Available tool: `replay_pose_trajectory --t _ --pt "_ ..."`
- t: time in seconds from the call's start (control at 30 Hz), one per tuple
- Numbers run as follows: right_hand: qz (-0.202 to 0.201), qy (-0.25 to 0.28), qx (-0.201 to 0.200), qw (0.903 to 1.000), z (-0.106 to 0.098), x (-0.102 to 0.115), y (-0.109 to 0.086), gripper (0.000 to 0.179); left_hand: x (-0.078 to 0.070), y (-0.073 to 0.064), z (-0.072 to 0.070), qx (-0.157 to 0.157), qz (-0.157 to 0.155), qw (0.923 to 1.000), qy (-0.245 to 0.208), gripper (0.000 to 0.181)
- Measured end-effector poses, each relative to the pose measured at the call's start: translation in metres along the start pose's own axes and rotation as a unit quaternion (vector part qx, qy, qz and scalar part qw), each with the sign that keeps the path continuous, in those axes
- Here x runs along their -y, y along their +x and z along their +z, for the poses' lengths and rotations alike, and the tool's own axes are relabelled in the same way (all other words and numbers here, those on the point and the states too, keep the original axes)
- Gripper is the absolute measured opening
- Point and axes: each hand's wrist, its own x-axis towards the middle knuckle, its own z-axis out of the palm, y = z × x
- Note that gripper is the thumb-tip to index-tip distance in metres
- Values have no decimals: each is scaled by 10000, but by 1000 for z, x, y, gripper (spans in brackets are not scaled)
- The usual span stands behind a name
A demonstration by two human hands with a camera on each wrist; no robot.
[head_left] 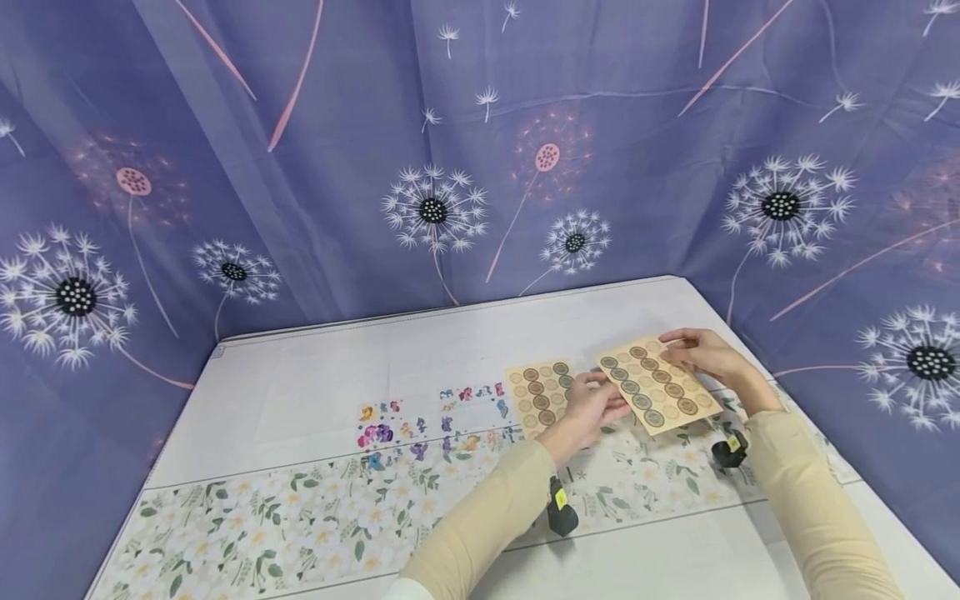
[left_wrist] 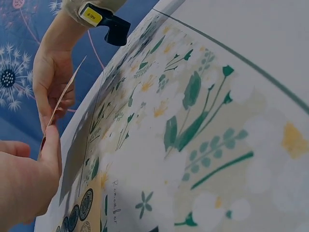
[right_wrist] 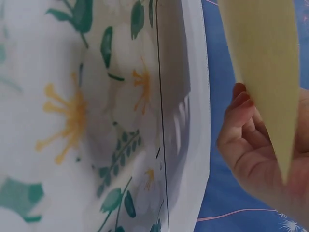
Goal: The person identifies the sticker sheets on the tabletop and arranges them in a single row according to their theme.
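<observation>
Both hands hold a tan sticker sheet (head_left: 660, 383) raised over the table and tilted. It carries rows of round stickers in brown, dark green and cream. My left hand (head_left: 588, 410) pinches its left edge. At the far right edge, my right hand (head_left: 705, 354) grips the sheet with the thumb and fingers on either side. The left wrist view catches the sheet (left_wrist: 66, 92) nearly edge-on, between the left hand (left_wrist: 24, 179) and the right hand (left_wrist: 54, 79). In the right wrist view the plain back (right_wrist: 265, 63) of the sheet shows.
A second tan sticker sheet (head_left: 528, 400) lies on the table, partly behind the left hand. Further left are two clear sheets with colourful cartoon stickers, one (head_left: 386, 432) beside the other (head_left: 447, 423). A floral runner (head_left: 300, 525) crosses the white table (head_left: 315, 383); patterned blue curtains (head_left: 337, 167) surround it.
</observation>
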Motion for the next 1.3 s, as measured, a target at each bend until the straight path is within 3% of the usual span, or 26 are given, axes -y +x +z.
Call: replay_pose_trajectory --t 0.33,0.77,0.97,1.3 --pt "-139 184 110 9997 0 3 2 56 -2 0 -2 -265 74 9993 251 21" --pt "-160 535 631 9964 2 2 -1 56 2 3 -11 -320 53 9988 354 18" --pt "-185 543 676 9961 2 2 -1 56 0 3 -12 -386 136 9981 454 18" --pt "-153 396 720 9965 1 1 0 59 2 3 -11 -852 172 9951 461 16"
